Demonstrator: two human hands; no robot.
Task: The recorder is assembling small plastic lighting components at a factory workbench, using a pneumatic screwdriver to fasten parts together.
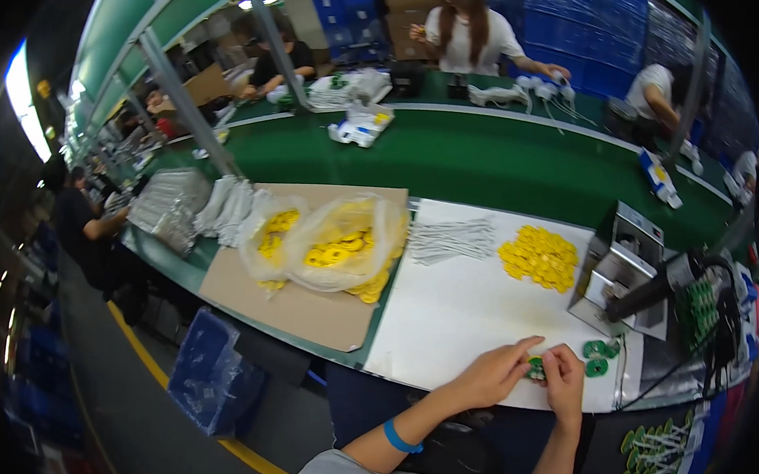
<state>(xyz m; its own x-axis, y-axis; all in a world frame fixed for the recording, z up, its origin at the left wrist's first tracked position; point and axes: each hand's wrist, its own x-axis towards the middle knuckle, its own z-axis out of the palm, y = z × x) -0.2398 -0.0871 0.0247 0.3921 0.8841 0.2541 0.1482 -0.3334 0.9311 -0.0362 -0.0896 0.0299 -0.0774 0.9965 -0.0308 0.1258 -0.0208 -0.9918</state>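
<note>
Both hands meet over a white work sheet (440, 320). My left hand (492, 374) pinches a small green circuit board (536, 369) with a bit of yellow on it; its index finger reaches out above the piece. From the other side, the fingertips of my right hand (564, 377) close on the same board and hide part of it. Just right of my right hand lie several round green boards (597, 367). Beyond the hands is a heap of yellow discs (539, 259), with a bundle of white wires (453, 240) to its left.
A metal box fixture (625, 258) and a black-bodied tool (649, 296) stand at the right. Plastic bags of yellow discs (345, 239) rest on cardboard (315, 313) at left. Green boards with white wires (657, 447) lie lower right. A green conveyor (444, 156) runs behind; co-workers sit beyond.
</note>
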